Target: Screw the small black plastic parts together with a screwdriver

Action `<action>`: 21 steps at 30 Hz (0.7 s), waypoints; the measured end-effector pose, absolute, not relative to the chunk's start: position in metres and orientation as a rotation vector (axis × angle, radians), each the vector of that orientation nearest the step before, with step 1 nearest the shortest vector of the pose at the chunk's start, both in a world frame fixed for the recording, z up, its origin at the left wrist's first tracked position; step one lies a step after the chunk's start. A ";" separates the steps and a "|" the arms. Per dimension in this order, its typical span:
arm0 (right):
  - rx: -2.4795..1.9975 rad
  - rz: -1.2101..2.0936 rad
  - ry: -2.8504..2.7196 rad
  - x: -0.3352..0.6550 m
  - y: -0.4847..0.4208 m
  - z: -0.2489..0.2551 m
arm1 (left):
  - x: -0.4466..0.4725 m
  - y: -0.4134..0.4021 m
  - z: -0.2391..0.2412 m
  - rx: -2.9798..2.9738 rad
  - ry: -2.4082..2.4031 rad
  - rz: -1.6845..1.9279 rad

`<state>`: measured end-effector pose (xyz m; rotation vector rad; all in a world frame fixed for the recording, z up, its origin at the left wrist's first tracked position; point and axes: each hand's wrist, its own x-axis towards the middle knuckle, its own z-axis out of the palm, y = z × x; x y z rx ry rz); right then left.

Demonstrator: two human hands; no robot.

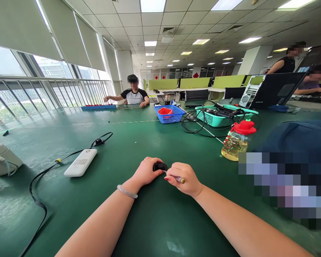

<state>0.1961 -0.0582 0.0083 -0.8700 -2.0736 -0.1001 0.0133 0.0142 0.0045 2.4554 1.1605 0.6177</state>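
Observation:
Over the green tabletop (pixel 139 142), my left hand (pixel 146 172) is closed around a small black object (pixel 159 166) with rounded edges, whose exact kind I cannot make out. My right hand (pixel 186 177) grips a slim pen-like tool (pixel 180 179) with a pale shaft and a gold-coloured end. Its tip points left at the lower right side of the black object; whether it touches is too small to tell. The two hands are close together, nearly meeting. A pale bracelet (pixel 127 192) circles my left wrist.
A white power bank (pixel 81 163) and a black cable (pixel 40 175) lie at left, near a beige case (pixel 2 159). Rightward stand a red-lidded bottle (pixel 235 144), a blue basket (pixel 171 118) and a green basket (pixel 216 120) of cables. A person (pixel 133 94) sits across the table.

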 end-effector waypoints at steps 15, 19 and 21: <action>-0.841 -0.264 -2.381 0.181 -0.066 0.004 | 0.015 0.015 0.003 2.442 1.182 0.600; -0.943 -0.328 -2.481 0.172 -0.070 0.001 | 0.015 0.015 0.003 2.438 1.199 0.604; -0.965 -0.357 -2.469 0.172 -0.071 0.002 | 0.015 0.015 0.003 2.437 1.198 0.610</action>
